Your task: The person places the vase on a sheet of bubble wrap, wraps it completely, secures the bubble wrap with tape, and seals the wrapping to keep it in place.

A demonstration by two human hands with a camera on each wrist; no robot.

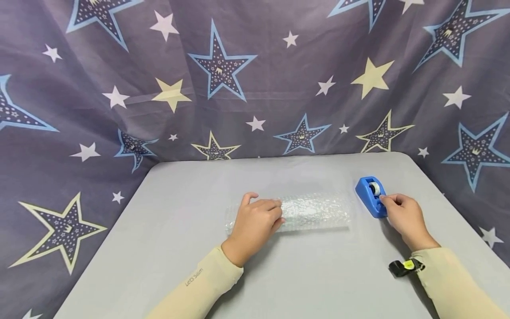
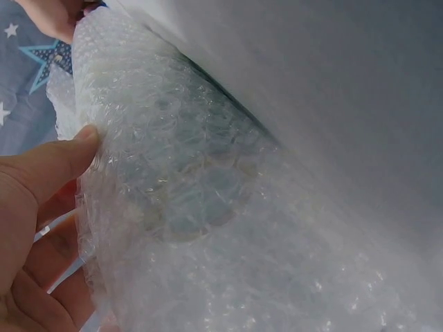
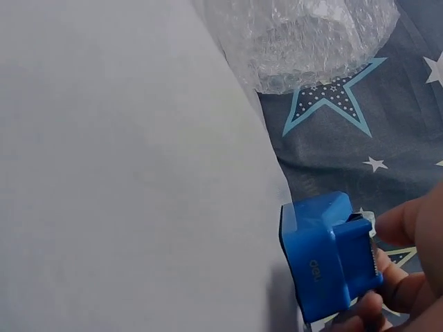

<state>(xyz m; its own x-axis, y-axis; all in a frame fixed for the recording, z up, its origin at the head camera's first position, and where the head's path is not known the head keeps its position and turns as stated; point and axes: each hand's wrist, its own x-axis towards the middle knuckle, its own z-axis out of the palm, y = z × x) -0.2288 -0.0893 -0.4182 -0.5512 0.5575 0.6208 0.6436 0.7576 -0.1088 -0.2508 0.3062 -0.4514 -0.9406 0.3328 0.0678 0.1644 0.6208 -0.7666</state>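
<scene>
A clear bubble wrap bundle (image 1: 314, 212) lies lengthwise across the table, and something greenish with a brownish ring shows faintly through it in the left wrist view. My left hand (image 1: 258, 223) holds its left part, with the thumb (image 2: 86, 135) against the wrap and the other fingers curled beside it. To the right of the bundle stands a blue tape dispenser (image 1: 368, 199) carrying a small roll of tape (image 1: 374, 188). My right hand (image 1: 406, 219) is at the dispenser's near end, thumb and forefinger pinching the tape end by the toothed cutter (image 3: 375, 257).
The table (image 1: 159, 248) has a pale grey cover. Star-printed cloth (image 1: 255, 79) hangs behind it and at both sides. A black strap end with a yellow-green label (image 1: 408, 265) sticks out from the right wrist.
</scene>
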